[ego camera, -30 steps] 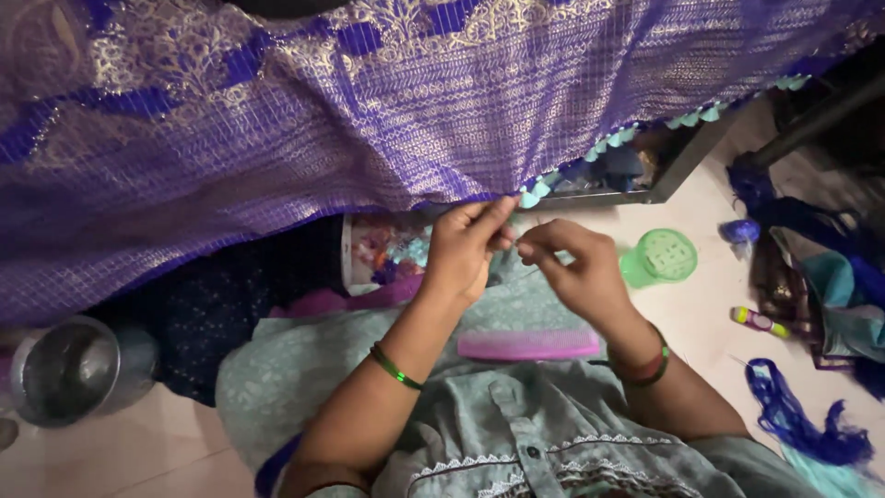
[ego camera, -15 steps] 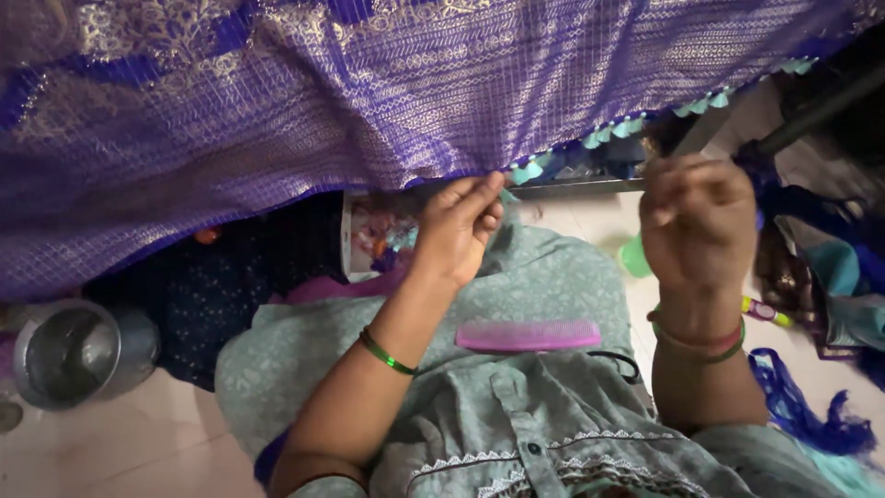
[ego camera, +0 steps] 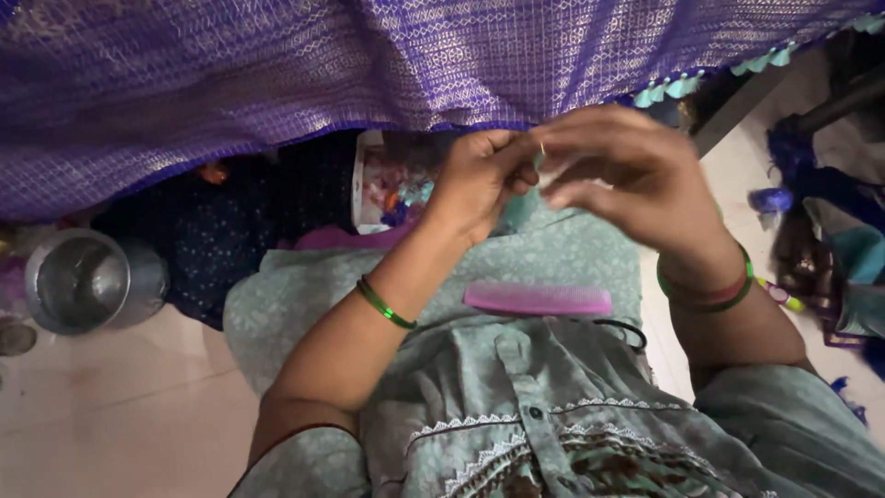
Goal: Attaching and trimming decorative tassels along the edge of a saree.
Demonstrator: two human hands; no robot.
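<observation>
just below the hem of the purple cloth (ego camera: 277,83) the left hand (ego camera: 475,184) and the right hand (ego camera: 636,180) meet, fingertips pinched narrow together on what looks like a thin needle (ego camera: 542,148); the right hand is blurred, so which one truly grips it i cannot tell. judging by the edge, the trimming is partly done: small teal tassels (ego camera: 668,89) already hang along the right stretch of the hem, while the stretch to the left of the hands is bare, so a good deal seems left. the cloth is thin woven fabric with a fine pale lattice pattern, draped in soft folds. on the lap, over grey-green printed clothing, lies a flat pink comb (ego camera: 537,298), long and toothed. a round steel pot (ego camera: 78,281), shiny and dented-looking, stands on the pale floor at the left. both wrists carry slim green bangles.
</observation>
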